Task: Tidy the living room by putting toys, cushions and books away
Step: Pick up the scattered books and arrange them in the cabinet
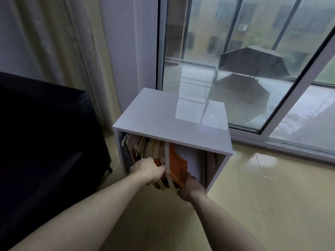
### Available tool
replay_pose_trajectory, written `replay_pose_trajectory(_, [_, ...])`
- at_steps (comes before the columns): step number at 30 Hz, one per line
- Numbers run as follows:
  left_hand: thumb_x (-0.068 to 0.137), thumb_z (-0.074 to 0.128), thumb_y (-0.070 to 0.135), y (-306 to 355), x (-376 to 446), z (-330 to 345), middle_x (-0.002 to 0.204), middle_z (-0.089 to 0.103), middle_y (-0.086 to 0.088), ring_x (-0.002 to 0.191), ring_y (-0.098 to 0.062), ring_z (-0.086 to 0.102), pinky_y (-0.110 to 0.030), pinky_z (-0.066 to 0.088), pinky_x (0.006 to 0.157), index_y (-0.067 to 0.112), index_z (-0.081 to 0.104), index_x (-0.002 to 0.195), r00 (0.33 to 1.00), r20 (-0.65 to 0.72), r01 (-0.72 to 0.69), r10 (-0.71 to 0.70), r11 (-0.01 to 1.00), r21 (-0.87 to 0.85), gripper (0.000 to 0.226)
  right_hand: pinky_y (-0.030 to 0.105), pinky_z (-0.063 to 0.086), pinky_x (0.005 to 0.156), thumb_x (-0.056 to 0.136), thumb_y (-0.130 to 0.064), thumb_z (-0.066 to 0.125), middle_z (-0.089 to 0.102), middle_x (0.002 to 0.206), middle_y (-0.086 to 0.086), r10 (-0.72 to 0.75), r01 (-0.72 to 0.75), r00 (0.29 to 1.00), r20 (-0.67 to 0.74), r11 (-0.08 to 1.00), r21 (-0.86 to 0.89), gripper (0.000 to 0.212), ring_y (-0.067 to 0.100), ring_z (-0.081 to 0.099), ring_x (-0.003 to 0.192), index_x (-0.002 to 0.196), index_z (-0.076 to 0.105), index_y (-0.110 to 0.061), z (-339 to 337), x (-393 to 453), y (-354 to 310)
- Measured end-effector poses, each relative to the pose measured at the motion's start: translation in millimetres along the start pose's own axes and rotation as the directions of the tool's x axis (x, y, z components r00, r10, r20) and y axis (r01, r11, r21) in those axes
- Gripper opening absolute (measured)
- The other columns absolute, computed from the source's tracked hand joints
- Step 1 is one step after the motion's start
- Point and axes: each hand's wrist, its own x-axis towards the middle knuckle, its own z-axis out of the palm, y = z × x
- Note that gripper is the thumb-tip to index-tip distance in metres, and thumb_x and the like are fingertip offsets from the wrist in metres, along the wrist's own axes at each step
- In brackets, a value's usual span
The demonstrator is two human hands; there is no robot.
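Note:
A white open-fronted cabinet (172, 116) stands on the floor by the window, with a row of books (145, 147) upright in its left half. My left hand (147, 169) grips the front edges of those books. An orange book (178, 166) leans at the row's right end, partly out of the cabinet. My right hand (190, 187) holds the orange book from below and its right side, with the fingers hidden behind it. The cabinet's right half shows a white inner wall and one thin item leaning at the far right.
A black sofa (45, 133) fills the left, close to the cabinet. Beige curtains (72, 42) hang behind it. A sliding glass door (253, 69) runs along the right, with an open umbrella (253, 62) outside. Glossy tiled floor (262, 187) lies to the right.

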Motion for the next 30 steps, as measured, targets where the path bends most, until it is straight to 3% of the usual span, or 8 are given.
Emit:
replay_pose_trajectory(5, [0.095,0.053,0.047,-10.7,-54.2,-40.5,0.078,0.072,0.001,0.07,-0.017,0.072,-0.03,0.062,0.071,0.022,0.066,0.088,0.99,0.026,-0.138,0.136,0.975,0.174,0.029,0.033,0.061,0.077,0.076,-0.037,0.076,0.067,0.097,-0.005,-0.163,0.178,0.98,0.116,0.975,-0.135,0.039,0.014,0.068,0.083,0.111,0.059,-0.031,-53.5,-43.2,-19.2])
replay_pose_trajectory(9, [0.095,0.056,0.041,-17.1,-103.2,-64.8,0.076,0.069,0.004,0.063,-0.012,0.065,-0.026,0.055,0.061,0.024,0.068,0.09,0.97,0.037,-0.241,0.239,0.955,0.172,0.022,0.031,0.057,0.091,0.085,-0.038,0.075,0.068,0.117,-0.005,-0.232,0.255,0.953,0.192,0.961,-0.103,0.046,0.015,0.066,0.103,0.128,0.06,-0.029,-95.3,-112.0,-34.4])
replay_pose_trajectory(12, [0.098,0.059,0.043,-42.0,-126.5,-48.9,0.084,0.067,0.007,0.069,-0.007,0.066,-0.024,0.057,0.061,0.031,0.064,0.095,0.96,0.035,-0.279,0.277,0.958,0.069,0.013,0.025,0.052,0.095,0.088,-0.041,0.072,0.064,0.13,-0.008,-0.268,0.273,0.956,0.122,0.962,-0.021,0.053,0.012,0.063,0.112,0.137,0.057,-0.029,-92.7,-155.9,-24.7])
replay_pose_trajectory(15, [0.096,0.063,0.043,-91.5,-127.4,-12.7,0.095,0.065,0.01,0.078,-0.005,0.066,-0.026,0.06,0.069,0.035,0.063,0.104,0.966,0.133,-0.231,0.22,0.97,0.071,0.011,0.021,0.056,0.083,0.088,-0.041,0.071,0.065,0.123,-0.014,-0.275,0.272,0.953,0.126,0.961,0.037,0.046,0.004,0.064,0.101,0.132,0.061,-0.032,-79.2,-170.3,-21.1])
replay_pose_trajectory(19, [0.091,0.068,0.049,-94.5,-124.4,-14.7,0.118,0.06,0.016,0.095,-0.004,0.063,-0.025,0.057,0.074,0.041,0.059,0.124,0.929,0.211,-0.323,0.303,0.944,0.067,0.036,0.012,0.047,0.068,0.09,-0.035,0.064,0.066,0.101,-0.024,-0.366,0.375,0.927,-0.08,0.911,0.171,0.026,-0.001,0.065,0.089,0.115,0.065,-0.042,-78.7,-173.7,-51.3])
replay_pose_trajectory(22, [0.092,0.065,0.051,-91.8,-106.3,-22.7,0.124,0.061,0.02,0.102,-0.002,0.06,-0.024,0.055,0.078,0.045,0.056,0.129,0.926,0.085,-0.371,0.368,0.928,0.024,0.038,0.017,0.055,0.075,0.091,-0.037,0.065,0.062,0.113,-0.023,-0.408,0.396,0.907,0.104,0.911,0.116,0.039,-0.001,0.064,0.095,0.129,0.056,-0.045,-60.3,-158.7,-60.3])
replay_pose_trajectory(25, [0.094,0.066,0.049,-112.7,-80.4,-14.5,0.126,0.061,0.02,0.1,-0.002,0.06,-0.02,0.052,0.077,0.045,0.053,0.134,0.933,0.148,-0.337,0.328,0.941,0.041,0.043,0.024,0.058,0.083,0.092,-0.043,0.065,0.057,0.125,-0.019,-0.378,0.382,0.89,0.257,0.923,0.033,0.049,0.003,0.063,0.1,0.138,0.048,-0.046,-40.1,-129.2,-59.9])
replay_pose_trajectory(30, [0.095,0.063,0.045,-129.4,-60.3,-1.6,0.13,0.06,0.014,0.112,-0.008,0.062,-0.031,0.058,0.089,0.039,0.05,0.141,0.929,0.277,-0.275,0.245,0.959,0.073,0.048,0.024,0.057,0.084,0.093,-0.044,0.064,0.058,0.13,-0.013,-0.314,0.327,0.884,0.346,0.945,0.021,0.051,0.006,0.063,0.103,0.141,0.047,-0.042,-17.8,-90.6,-60.2])
